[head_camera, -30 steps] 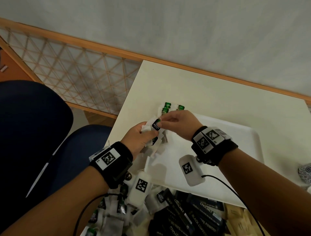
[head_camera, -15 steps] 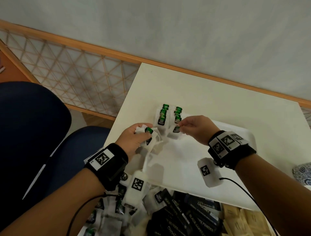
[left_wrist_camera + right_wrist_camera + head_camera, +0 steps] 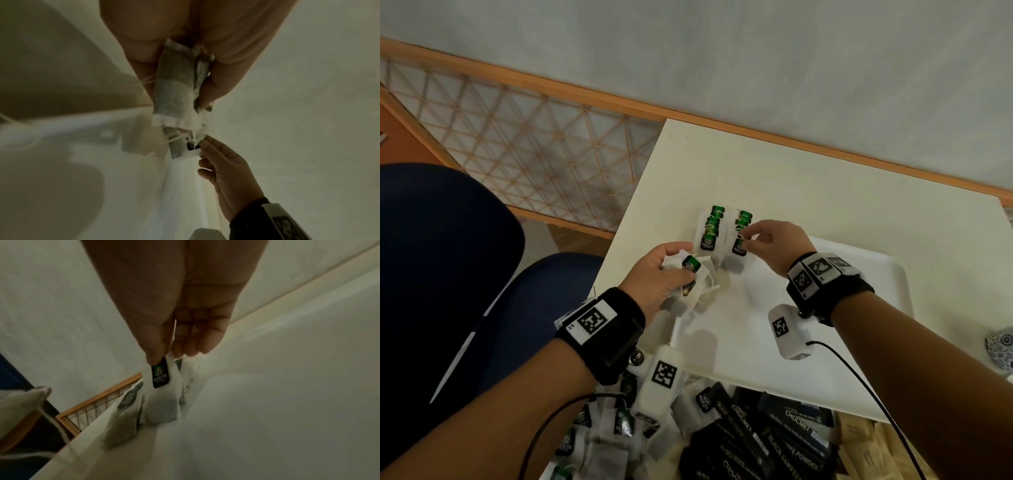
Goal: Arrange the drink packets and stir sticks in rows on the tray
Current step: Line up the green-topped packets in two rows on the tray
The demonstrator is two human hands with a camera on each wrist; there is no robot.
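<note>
A white tray (image 3: 739,346) lies on the cream table (image 3: 791,178). Two short columns of green-tagged tea bags (image 3: 709,229) lie at the tray's far left corner. My right hand (image 3: 745,238) pinches the top of one tea bag (image 3: 738,247) at the near end of the right column; in the right wrist view its tag (image 3: 160,373) hangs below my thumb and its lower end touches the tray. To the left, my left hand (image 3: 664,274) grips a bunch of tea bags (image 3: 692,274), seen close up in the left wrist view (image 3: 174,91).
A loose pile of tea bags (image 3: 599,428) lies near me, with black drink packets (image 3: 756,442) and brown sticks (image 3: 859,442) to its right. A blue chair (image 3: 448,274) stands left of the table. A patterned object (image 3: 1000,346) sits at the right edge.
My right hand drew one tea bag from the bunch in my left hand and carried it right and away onto the right column. My left hand stayed put with its bunch.
</note>
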